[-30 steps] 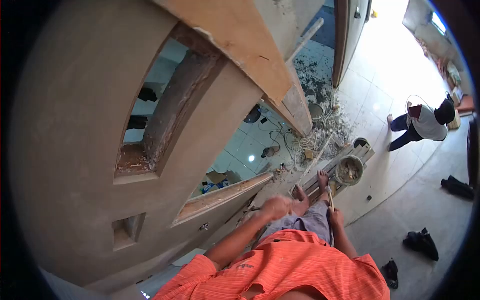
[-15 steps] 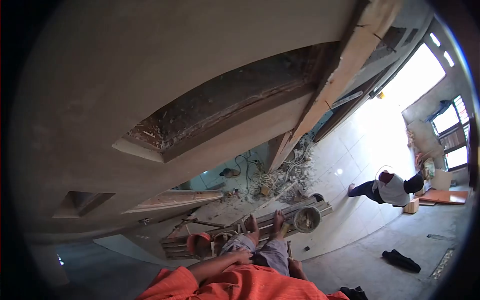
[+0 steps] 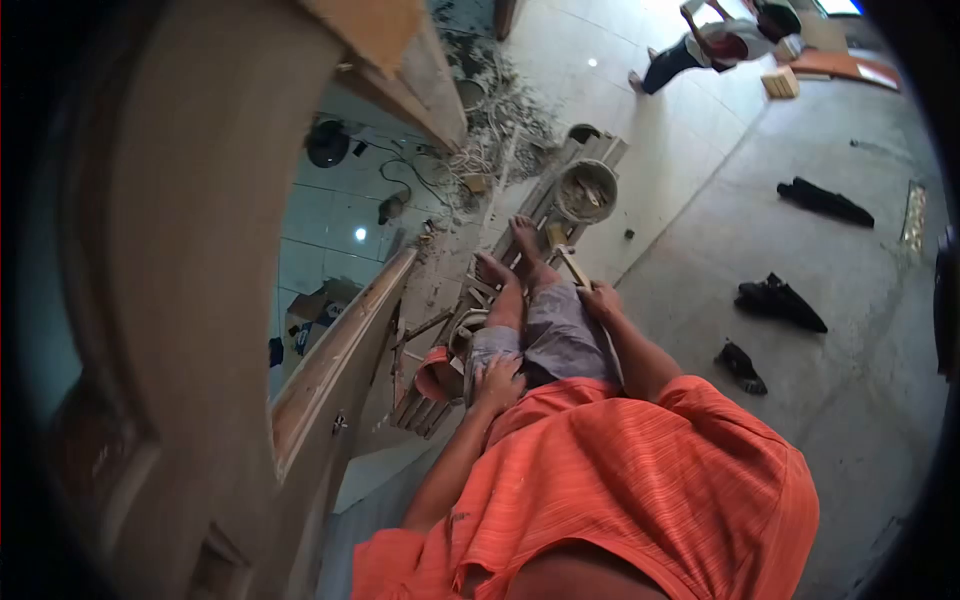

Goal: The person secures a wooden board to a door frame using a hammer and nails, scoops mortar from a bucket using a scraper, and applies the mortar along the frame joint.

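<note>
My left hand [image 3: 497,380] lies on the grey shorts [image 3: 565,335] over my thigh, fingers stretched out, holding nothing. Beside my other thigh, my right hand [image 3: 600,300] is closed around the near end of a pale wooden handle [image 3: 574,268]. A yellowish block [image 3: 556,235] is at the handle's far end; whether the two are joined I cannot make out. Under my bare feet is a slatted wooden bench [image 3: 548,195]. On it stands a bucket [image 3: 586,192] with grey mix and a tool inside. An orange bucket [image 3: 436,376] sits near my left hand.
At the left rises a plastered wall [image 3: 200,250] with a framed opening. Rubble and tangled cables [image 3: 500,130] cover the floor ahead. A co-worker [image 3: 715,45] is at the upper right. Dark cloth [image 3: 825,200] and a dark shoe-like thing [image 3: 740,366] lie on the concrete floor.
My view has swung down and turned, showing more of my body and the floor. My right hand has come into clear sight on the handle. The co-worker's arms are now raised in front.
</note>
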### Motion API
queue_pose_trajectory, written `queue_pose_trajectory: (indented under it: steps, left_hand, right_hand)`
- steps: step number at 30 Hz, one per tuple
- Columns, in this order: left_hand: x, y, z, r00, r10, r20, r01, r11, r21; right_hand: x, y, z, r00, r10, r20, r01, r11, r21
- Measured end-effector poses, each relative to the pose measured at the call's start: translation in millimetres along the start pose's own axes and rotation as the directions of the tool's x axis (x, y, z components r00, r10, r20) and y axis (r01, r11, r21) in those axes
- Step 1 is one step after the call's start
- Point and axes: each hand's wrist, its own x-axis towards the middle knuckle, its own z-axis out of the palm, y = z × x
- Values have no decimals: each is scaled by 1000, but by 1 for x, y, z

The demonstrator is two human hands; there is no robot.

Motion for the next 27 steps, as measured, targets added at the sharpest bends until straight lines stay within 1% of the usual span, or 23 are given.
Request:
queue_pose_trajectory:
  steps: [1, 2, 3, 5, 6, 7, 8, 13, 16, 20, 22, 23, 25, 27]
  left_hand:
    - [-2, 4, -7, 992, 5, -125, -12, 998, -54]
    - [-4, 6, -9, 969, -4, -248, -24, 994, -111]
    - [-4, 8, -5, 975, -11, -221, -14, 994, -112]
    - [4, 9, -1, 933, -5, -359, -36, 994, -108]
    - [6, 18, -5, 923, -18, -384, -15, 997, -82]
    - [9, 22, -6, 931, -21, -365, -10, 997, -82]
    - [10, 23, -5, 929, -33, -368, 13, 998, -57]
    - [25, 37, -8, 938, -45, -343, 63, 997, 41]
    - [34, 38, -15, 952, -81, -296, 104, 993, 64]
    - [43, 29, -16, 949, -93, -301, 133, 985, 112]
    - [47, 23, -14, 933, -79, -351, 133, 982, 133]
    - [48, 20, -12, 937, -81, -340, 132, 983, 130]
    - [46, 15, -9, 930, -112, -351, 161, 980, 114]
    - [47, 15, -16, 941, -120, -315, 167, 978, 125]
  right_hand:
    - [3, -22, 2, 1000, -11, -25, 13, 997, 76]
    - [14, -25, 11, 1000, 13, -13, -12, 997, 80]
    - [24, -23, 20, 1000, 11, 9, -12, 994, 111]
    - [52, -24, 40, 999, 22, 40, -28, 989, 146]
    - [69, -21, 51, 1000, 18, 25, -20, 994, 109]
    - [86, -20, 62, 1000, 10, 5, -10, 998, 70]
    - [100, -20, 74, 999, 14, -35, -11, 997, 76]
    - [189, -16, 114, 998, 65, -3, -65, 997, 35]
    - [231, -10, 138, 983, -33, -179, 48, 996, 77]
    - [293, 5, 169, 977, -32, -211, 45, 997, 60]
    - [319, 15, 184, 934, -135, -332, 168, 983, 74]
    - [333, 21, 192, 937, -126, -326, 157, 985, 71]
    - [356, 32, 209, 917, -160, -365, 182, 983, 25]
    - [369, 37, 221, 919, -123, -375, 147, 988, 37]
